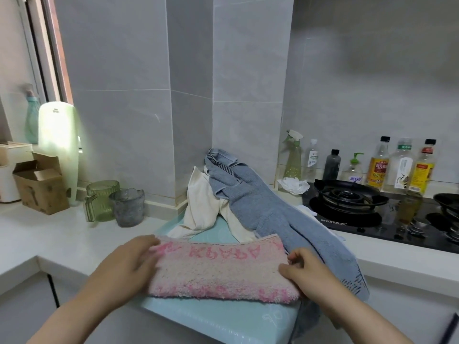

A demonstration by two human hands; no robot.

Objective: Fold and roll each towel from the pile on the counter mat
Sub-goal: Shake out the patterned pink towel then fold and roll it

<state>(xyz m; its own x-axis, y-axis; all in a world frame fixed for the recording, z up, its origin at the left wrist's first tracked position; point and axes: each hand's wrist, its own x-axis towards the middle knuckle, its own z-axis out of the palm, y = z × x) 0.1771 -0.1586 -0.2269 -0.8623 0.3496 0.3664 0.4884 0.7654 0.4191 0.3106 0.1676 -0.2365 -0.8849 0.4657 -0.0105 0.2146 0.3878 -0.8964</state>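
1. Cardboard box (39,187) with its flaps open stands far out at 10 o'clock, by the wall. Bare white desk (62,239) lies between it and the near edge.
2. Green glass mug (100,199) and grey glass cup (128,207) stand touching at 11 o'clock, well apart from the mat.
3. Left hand (129,264): fingers nearly straight, laid over the left end of the pink towel (218,269). Thumb not visible.
4. Pink towel: folded into a long band, lying crosswise on the pale green mat (223,316). A strip of mat shows along its near edge; the mat's near corner overhangs the desk front.
5. Cream towel (201,202) is heaped at 12 o'clock against the tiled corner.
6. Blue towel (273,214) is draped over the cream one. It runs down to 3 o'clock, touches the pink towel's right end, and hangs off the desk edge.
7. Right hand (305,271): fingers curled, thumb and fingertips pinching the pink towel's right end.
8. Black gas hob (360,219) sits at 2 o'clock, with bottles (400,165) lined up behind it.
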